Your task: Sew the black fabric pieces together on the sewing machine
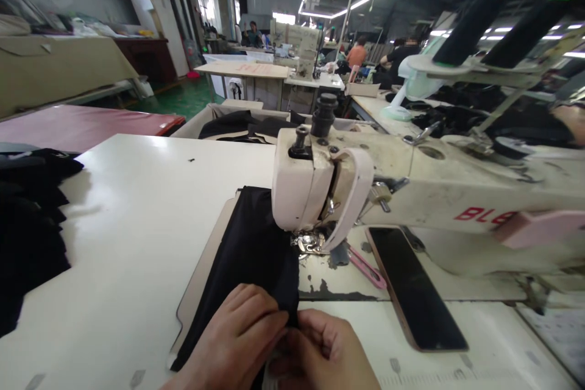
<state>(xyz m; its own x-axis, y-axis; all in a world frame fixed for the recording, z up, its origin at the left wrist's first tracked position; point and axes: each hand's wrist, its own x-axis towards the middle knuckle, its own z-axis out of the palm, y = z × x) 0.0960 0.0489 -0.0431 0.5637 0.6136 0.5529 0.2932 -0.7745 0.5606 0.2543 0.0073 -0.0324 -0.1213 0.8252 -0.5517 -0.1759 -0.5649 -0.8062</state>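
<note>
A strip of black fabric (pixel 253 250) lies on the white table (pixel 137 225), running under the presser foot (pixel 311 244) of a cream sewing machine (pixel 411 189). At the bottom edge of the view my left hand (pixel 237 341) pinches the near end of the fabric with curled fingers. Close beside it my right hand (pixel 324 347) grips the same edge, thumb against the cloth. Both hands sit just in front of the needle area.
A dark phone (pixel 415 286) lies face up beside the machine, with pink snips (pixel 365 268) next to it. A pile of black cloth pieces (pixel 27 225) sits at the left. Thread cones (pixel 470 24) stand behind. Other workers sit far back.
</note>
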